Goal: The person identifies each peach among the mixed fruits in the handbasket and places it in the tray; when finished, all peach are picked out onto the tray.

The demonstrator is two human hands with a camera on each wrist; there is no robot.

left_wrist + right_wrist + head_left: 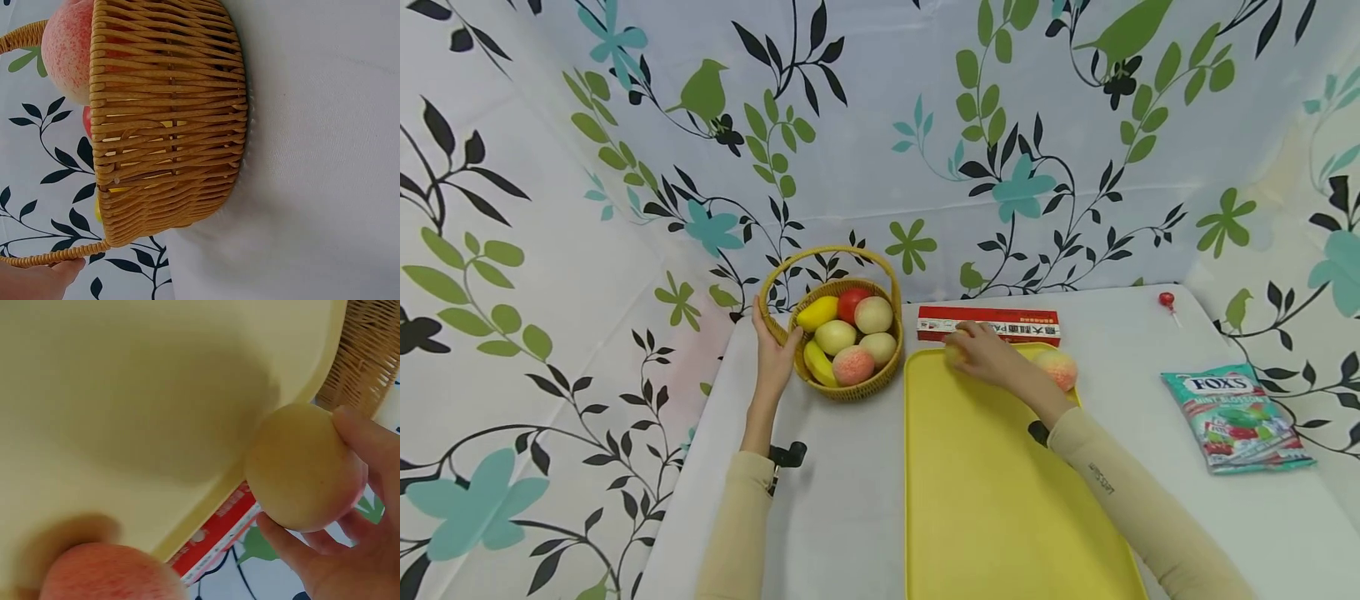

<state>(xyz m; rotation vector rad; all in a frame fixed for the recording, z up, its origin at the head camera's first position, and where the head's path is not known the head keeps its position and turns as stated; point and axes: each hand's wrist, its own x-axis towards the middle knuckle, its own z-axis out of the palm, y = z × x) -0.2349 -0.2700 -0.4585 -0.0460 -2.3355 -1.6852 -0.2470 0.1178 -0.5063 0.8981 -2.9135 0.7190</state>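
Observation:
My left hand (772, 354) grips the left side of the handle of a woven basket (850, 392), thumb against it. Inside the basket lie yellow fruits, a red fruit (853, 302), several pale round fruits and a pink-and-cream peach (853, 367). To the right, my right hand (988, 358) holds a pale yellow peach (306, 465) with a pink flush, over the far left corner of a yellow tray (1000, 483). Thumb and fingers wrap its sides in the right wrist view. Another peach (1058, 369), orange-pink, sits at the tray's far right corner.
Behind the tray lies a long red-and-white box (940, 323), partly covered by my right hand. A green Fox's candy bag (1236, 417) and a red lollipop (1166, 298) lie on the white table at the right. Patterned cloth hangs behind and at both sides.

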